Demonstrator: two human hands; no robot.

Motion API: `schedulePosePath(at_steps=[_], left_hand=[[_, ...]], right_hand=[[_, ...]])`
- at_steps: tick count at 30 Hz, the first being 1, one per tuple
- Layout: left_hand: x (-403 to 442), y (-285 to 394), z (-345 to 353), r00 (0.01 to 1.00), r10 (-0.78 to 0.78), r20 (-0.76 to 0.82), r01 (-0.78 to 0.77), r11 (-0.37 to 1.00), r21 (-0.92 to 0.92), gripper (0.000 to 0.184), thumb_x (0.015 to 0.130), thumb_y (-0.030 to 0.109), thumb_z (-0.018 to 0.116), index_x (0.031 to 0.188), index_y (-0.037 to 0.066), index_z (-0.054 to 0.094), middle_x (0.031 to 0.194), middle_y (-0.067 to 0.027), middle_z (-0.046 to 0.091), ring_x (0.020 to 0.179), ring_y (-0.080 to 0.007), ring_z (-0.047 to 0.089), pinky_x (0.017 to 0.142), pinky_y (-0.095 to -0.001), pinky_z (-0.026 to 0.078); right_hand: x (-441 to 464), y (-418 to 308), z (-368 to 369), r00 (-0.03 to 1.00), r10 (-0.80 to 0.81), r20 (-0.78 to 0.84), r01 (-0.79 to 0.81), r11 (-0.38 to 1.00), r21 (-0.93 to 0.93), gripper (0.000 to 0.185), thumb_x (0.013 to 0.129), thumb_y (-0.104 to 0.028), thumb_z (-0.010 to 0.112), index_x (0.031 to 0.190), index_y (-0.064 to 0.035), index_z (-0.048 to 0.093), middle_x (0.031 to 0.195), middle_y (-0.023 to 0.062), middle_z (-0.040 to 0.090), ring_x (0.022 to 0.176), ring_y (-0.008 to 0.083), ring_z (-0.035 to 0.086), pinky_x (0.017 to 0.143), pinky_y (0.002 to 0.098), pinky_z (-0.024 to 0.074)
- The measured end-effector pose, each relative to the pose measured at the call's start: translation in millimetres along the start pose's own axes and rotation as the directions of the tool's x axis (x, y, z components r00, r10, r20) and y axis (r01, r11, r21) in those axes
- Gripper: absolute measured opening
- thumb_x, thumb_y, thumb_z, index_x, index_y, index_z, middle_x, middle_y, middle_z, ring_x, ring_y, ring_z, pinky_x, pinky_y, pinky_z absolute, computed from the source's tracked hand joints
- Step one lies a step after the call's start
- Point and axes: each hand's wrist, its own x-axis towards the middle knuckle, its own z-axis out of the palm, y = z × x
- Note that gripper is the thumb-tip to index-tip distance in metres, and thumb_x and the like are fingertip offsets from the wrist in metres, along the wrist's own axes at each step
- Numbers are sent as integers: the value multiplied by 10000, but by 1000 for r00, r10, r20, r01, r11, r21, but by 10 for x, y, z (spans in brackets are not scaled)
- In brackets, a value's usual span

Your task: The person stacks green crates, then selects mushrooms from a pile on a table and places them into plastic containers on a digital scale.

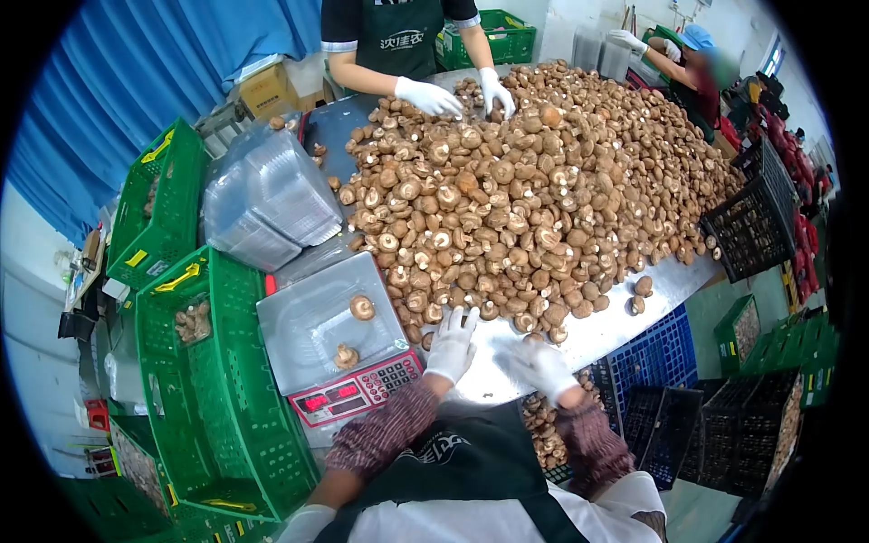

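A big heap of brown shiitake mushrooms [507, 199] covers the metal table [489, 362]. My left hand [452, 346], in a white glove, reaches to the heap's near edge with its fingers spread; nothing shows in its grasp. My right hand [541, 366], also gloved, is over the table's near edge below the heap, and motion smears its fingers. Left of my hands is a red and white digital scale [358, 389] with its display lit. On it rests a clear plastic tray [308, 317], with one mushroom [362, 308] at the upper right and another [346, 356] near the bottom.
Stacked clear trays [272, 195] stand behind the scale. Green crates [213, 398] line the left side, one holding a packed tray [193, 321]. Across the table, a co-worker's gloved hands [430, 97] touch the heap. Black crates [751, 222] and a blue crate [656, 357] are at right.
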Motion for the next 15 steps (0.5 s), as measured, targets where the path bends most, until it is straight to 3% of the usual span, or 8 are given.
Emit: schedulePosePath(at_steps=[3, 4, 6, 8, 11, 13, 14, 15], left_hand=[[256, -399, 440, 976, 23, 218, -114, 902, 417, 458, 784, 107, 594, 1229, 28, 524, 1078, -193, 549, 943, -353, 594, 754, -442, 516], [231, -443, 543, 977, 25, 213, -116, 898, 425, 458, 784, 107, 594, 1229, 28, 524, 1078, -193, 549, 943, -353, 594, 754, -442, 516], [101, -511, 671, 968, -130, 214, 0, 855, 519, 372, 810, 129, 581, 1170, 37, 551, 1018, -193, 562, 844, -345, 614, 698, -444, 521], [-89, -233, 259, 934, -162, 317, 98, 973, 210, 347, 844, 169, 587, 1180, 93, 547, 1004, -162, 586, 928, -346, 626, 747, -444, 523], [-294, -317, 191, 994, 11, 112, -11, 1000, 1, 378, 828, 218, 661, 1173, 108, 554, 1028, -150, 615, 978, -327, 631, 806, -406, 522], [-379, -236, 25, 953, -228, 201, 292, 866, -405, 418, 798, 253, 735, 1144, 85, 572, 1066, -148, 632, 994, -295, 632, 861, -358, 506], [-393, -145, -89, 952, -230, 200, 295, 864, -408, 418, 798, 253, 735, 1144, 85, 572, 1066, -148, 632, 994, -295, 632, 861, -358, 506], [-388, -31, -221, 976, -217, 15, 204, 891, -405, 425, 793, 283, 739, 1126, 81, 570, 1038, -155, 632, 969, -332, 626, 841, -397, 505]], right_hand=[[768, -46, 415, 933, -190, -307, 173, 982, -82, 279, 862, -157, 578, 1123, -90, 649, 1001, 97, 668, 911, 291, 634, 791, 392, 514], [978, -51, 519, 916, -228, -329, 193, 972, -135, 314, 832, -176, 623, 1136, -102, 642, 1049, 79, 659, 972, 290, 613, 837, 393, 490], [1285, -152, 629, 972, -195, -132, 116, 885, -451, 361, 820, -175, 617, 1173, -102, 606, 1138, 59, 601, 1046, 247, 560, 863, 371, 434], [1550, -1, 956, 988, -154, 10, 123, 745, -656, 344, 813, -194, 623, 1145, -104, 609, 1056, 64, 580, 1015, 235, 549, 850, 363, 415], [1588, 89, 993, 967, -255, 10, 183, 669, -721, 327, 787, -257, 627, 1071, -97, 609, 1004, 48, 563, 996, 226, 547, 830, 362, 412], [1351, -114, 599, 956, -270, -118, 200, 889, -412, 417, 740, -278, 691, 1101, -85, 616, 1057, 85, 573, 1027, 249, 543, 884, 372, 410], [1229, -129, 488, 948, -247, -198, 201, 953, -226, 445, 725, -275, 709, 1115, -80, 616, 1085, 99, 576, 1048, 260, 541, 910, 374, 410], [1105, -115, 402, 961, -183, -209, 191, 981, 20, 485, 720, -268, 730, 1147, -69, 611, 1151, 133, 572, 1100, 299, 526, 972, 373, 399]])
